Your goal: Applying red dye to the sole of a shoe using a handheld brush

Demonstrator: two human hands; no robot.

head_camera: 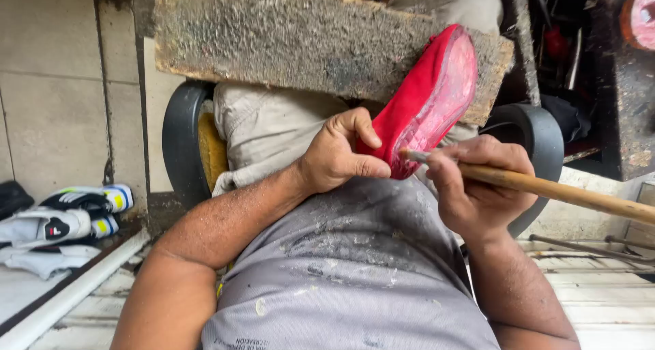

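Overhead, wooden board point(286, 36) behind red shoe point(426, 97) in left hand point(338, 155) grip, right hand point(477, 186) gripping brush point(546, 188), gloves point(65, 217) aside

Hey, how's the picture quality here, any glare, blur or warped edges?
Head view: soft, even daylight; the red shoe and both hands, left hand and right hand, are sharp; a wet sheen glints on the shoe's sole; the wooden board looks bowed by the wide lens; the upper right corner is dark.
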